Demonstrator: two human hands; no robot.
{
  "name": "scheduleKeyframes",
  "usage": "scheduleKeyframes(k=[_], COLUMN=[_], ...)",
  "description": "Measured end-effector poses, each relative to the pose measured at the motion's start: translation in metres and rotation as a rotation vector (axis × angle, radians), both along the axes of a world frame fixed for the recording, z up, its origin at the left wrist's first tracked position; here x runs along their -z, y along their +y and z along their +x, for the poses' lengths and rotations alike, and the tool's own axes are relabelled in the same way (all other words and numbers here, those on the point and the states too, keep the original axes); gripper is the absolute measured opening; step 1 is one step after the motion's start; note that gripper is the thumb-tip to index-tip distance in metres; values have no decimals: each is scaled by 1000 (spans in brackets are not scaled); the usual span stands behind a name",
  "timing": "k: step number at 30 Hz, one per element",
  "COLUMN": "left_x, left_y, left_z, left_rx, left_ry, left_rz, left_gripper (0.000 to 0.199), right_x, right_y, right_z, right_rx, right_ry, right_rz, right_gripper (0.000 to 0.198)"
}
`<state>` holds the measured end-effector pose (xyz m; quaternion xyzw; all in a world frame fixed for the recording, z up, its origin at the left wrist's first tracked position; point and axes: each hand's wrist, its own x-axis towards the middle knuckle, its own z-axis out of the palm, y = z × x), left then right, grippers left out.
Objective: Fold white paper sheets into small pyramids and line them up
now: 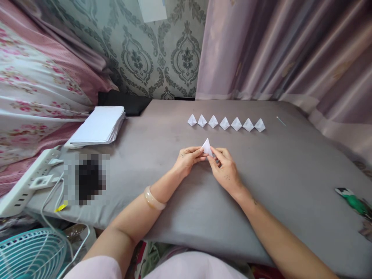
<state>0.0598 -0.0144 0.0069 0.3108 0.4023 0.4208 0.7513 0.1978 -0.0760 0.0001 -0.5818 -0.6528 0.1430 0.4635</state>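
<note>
Between my two hands, above the middle of the grey-covered table (162,162), is a small folded white paper piece (207,147) with its point upward. My left hand (189,158) pinches its left side between thumb and fingers. Closed on its right and lower edge are the thumb and fingers of my right hand (226,167). Beyond my hands stand several similar folded paper pieces (224,124) in a row, each with a pointed top. My fingers hide the lower part of the held paper.
A stack of white paper (99,122) lies at the back left, beside a flat black item (124,101). A power strip (27,184) with cables and a pixelated dark object are at left. A turquoise fan (31,252) stands low left. A thin white stick (281,121) and a green item (355,202) lie right.
</note>
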Motion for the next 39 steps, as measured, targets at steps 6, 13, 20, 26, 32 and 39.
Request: scheduleKeyframes(k=[6, 13, 20, 26, 32, 39], left_x=[-1, 5, 4, 2, -2, -6], left_y=[0, 0, -5, -9, -11, -7], left_z=[0, 1, 2, 3, 2, -6], left_rx=[-31, 14, 19, 39, 212, 435], left_ry=[-18, -17, 125, 321, 242, 143], left_rz=[-28, 38, 226, 384, 351, 285], left_gripper=[7, 15, 26, 28, 45, 52], right_x=[-4, -9, 0, -6, -19, -19], right_y=[-2, -1, 6, 8, 7, 8], right_z=[-1, -4, 2, 8, 14, 19], right_rx=[-17, 12, 55, 75, -101, -233], right_ry=[47, 165, 450, 646, 935, 874], right_rz=[-36, -66, -256, -424, -673, -692], right_gripper=[38, 27, 35, 40, 43, 43])
